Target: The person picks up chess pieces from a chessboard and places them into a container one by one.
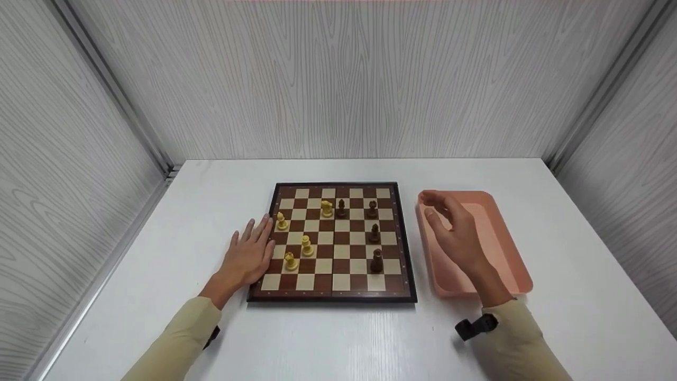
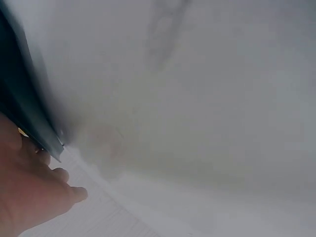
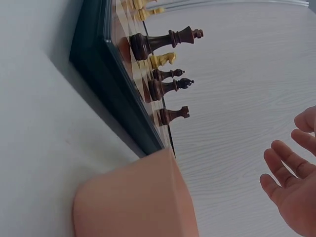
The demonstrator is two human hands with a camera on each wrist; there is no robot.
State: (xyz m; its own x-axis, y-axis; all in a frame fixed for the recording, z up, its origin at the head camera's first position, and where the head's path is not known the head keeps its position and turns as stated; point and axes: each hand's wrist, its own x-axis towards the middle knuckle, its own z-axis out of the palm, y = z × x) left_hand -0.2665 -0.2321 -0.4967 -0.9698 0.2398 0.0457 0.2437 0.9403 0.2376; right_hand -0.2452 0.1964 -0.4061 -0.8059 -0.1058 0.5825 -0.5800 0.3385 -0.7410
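A chessboard (image 1: 332, 298) with a dark frame lies on the table, bearing light and dark chess pieces. My left hand (image 1: 247, 254) lies with spread fingers at the board's left edge, nearest a light bishop (image 1: 282, 221). Over the pink tray (image 1: 508, 248) hovers my right hand (image 1: 459, 238), its fingers loosely bent and nothing in them. A light knight (image 1: 327, 209) stands near the board's far side. On the right half are a dark king (image 3: 163, 42), a dark bishop (image 3: 170, 88) and a dark rook (image 3: 173, 114), all upright.
The tray stands just right of the board, its wall (image 3: 128, 197) close to the board's side in the right wrist view. Pale wood-grain panels (image 1: 338, 79) enclose the white table (image 1: 338, 344) at the back and both sides.
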